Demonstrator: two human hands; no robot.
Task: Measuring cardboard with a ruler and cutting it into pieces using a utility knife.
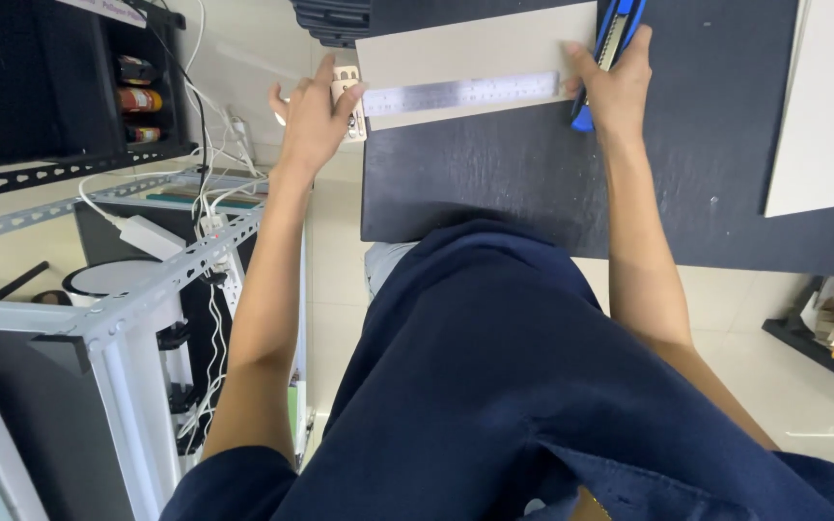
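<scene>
A grey cardboard sheet (475, 48) lies on a black table (494, 183), with a steel ruler (460, 95) laid across its near edge. My left hand (313, 116) presses the ruler's left end with its fingertips and also touches a small tan tag at the table's corner. My right hand (618, 87) is at the ruler's right end, gripping a blue utility knife (610, 43) whose body points away from me. My dark blue clothing fills the lower middle of the view.
A white metal shelf frame (137, 299) with cables and a white power adapter stands at the left. A black cabinet (60, 87) holds small bottles. A white board (818, 106) lies at the table's right. Pale tiled floor shows below.
</scene>
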